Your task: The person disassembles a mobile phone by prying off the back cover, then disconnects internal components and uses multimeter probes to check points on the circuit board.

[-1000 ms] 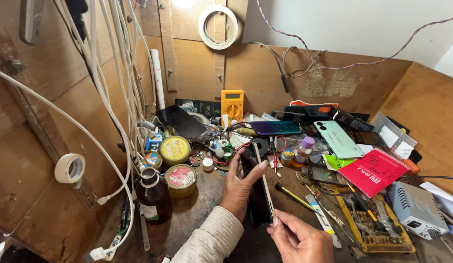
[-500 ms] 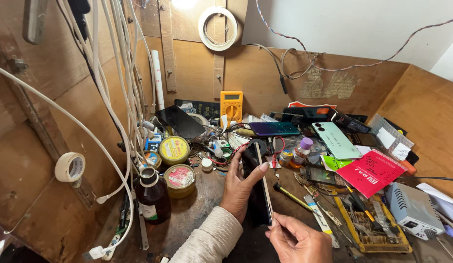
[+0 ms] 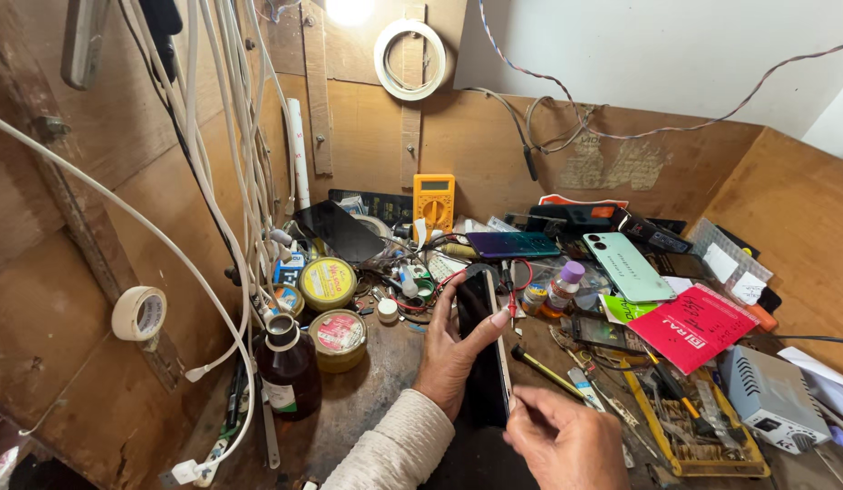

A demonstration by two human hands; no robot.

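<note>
Holding a dark smartphone [image 3: 480, 349] on edge near the centre of the worktop [image 3: 376, 399], the left hand [image 3: 453, 349] wraps it from the left, thumb across the near face. Right hand [image 3: 562, 440] sits just right of the phone's near end, fingers pinched closed beside its edge; whether they grip a tool cannot be told.

Surface: worn brown wood, heavily cluttered. Left of the hands: brown glass bottle [image 3: 288, 367], two round tins, one yellow-lidded [image 3: 327, 281], one red-labelled [image 3: 337, 338]. Far centre: yellow multimeter [image 3: 434, 201] leaning upright against the back wall, a dark phone panel [image 3: 338, 230] tilted to its left. Right: pale green phone [image 3: 628, 266] lying back-up, red booklet [image 3: 704, 327], small purple-capped bottle [image 3: 563, 286], yellow tray of small parts [image 3: 702, 426], grey ribbed box [image 3: 773, 399] at the near right.

Room: plywood walls enclose the worktop on three sides. White cables [image 3: 213, 136] hang down the left wall; masking tape roll [image 3: 138, 313] hangs there. A coil of white tape [image 3: 409, 59] hangs on the back wall beside a bright lamp [image 3: 350, 9]. Thin wires run across the white upper wall [image 3: 666, 54].
</note>
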